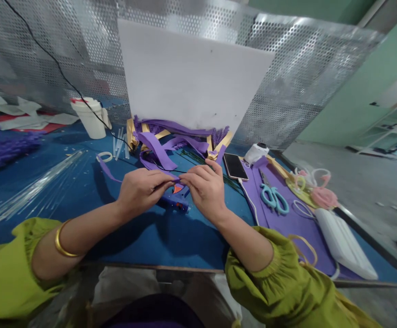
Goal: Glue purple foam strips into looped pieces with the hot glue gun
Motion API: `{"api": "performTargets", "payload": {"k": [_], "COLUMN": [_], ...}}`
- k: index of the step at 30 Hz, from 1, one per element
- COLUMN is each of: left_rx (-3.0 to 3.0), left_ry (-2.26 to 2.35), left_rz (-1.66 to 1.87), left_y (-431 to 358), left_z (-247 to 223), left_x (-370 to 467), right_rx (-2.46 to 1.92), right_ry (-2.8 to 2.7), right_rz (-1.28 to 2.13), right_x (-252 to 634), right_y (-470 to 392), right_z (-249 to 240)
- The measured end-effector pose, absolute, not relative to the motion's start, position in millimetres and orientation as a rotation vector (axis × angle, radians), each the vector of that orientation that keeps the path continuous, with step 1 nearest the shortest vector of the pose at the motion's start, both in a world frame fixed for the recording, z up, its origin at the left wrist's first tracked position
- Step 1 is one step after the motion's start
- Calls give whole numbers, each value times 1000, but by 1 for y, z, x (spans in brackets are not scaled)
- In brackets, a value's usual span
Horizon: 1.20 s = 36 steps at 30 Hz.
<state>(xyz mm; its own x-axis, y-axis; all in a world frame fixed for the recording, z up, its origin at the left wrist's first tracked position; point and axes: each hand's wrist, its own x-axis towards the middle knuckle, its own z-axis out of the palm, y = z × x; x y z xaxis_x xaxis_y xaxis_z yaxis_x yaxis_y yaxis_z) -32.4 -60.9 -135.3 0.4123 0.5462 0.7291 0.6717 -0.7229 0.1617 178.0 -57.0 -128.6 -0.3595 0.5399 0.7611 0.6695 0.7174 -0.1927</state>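
Both hands meet near the middle of the table, pinching one narrow purple strip (109, 171) between them. My left hand (144, 189) grips it with thumb and fingers, and the strip's loose end trails off to the left. My right hand (203, 189) pinches the same strip, fingertips almost touching those of the left. Just below the fingers lies a blue glue gun (174, 202) with an orange trigger, partly covered by the hands. Behind them, wider purple ribbon (157, 150) lies in loops among gold pieces and purple flower sprigs.
A white cup (91, 118), clear glue sticks (119, 145) and clear strands (41, 187) are on the left. On the right are a phone (235, 166) with cable, teal-handled scissors (274, 198) on purple sheet, and a white box (345, 243). A white board (195, 75) stands behind.
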Motion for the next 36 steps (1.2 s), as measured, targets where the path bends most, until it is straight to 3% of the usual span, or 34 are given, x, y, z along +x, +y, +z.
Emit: {"api": "performTargets", "payload": {"k": [6, 14, 24, 29, 36], "left_rx": [-2507, -2607, -2622, -2595, -2558], "left_ry": [-1168, -1118, -1178, -1280, -1449], "left_rz": [-1315, -1202, -1344, -1449, -1362], "left_y": [-61, -63, -59, -58, -56], "left_z": [-134, -136, -133, -131, -129], "left_x": [-32, -30, -31, -34, -38], "right_rx": [-892, -865, -919, -960, -1054], "right_ry": [-1890, -2000, -1901, -1844, -1799], "right_rz": [242, 107, 135, 320, 289], "right_x": [176, 169, 177, 177, 179], "right_y": [-52, -58, -56, -53, -47], "right_z": [-129, -132, -126, -125, -128]}}
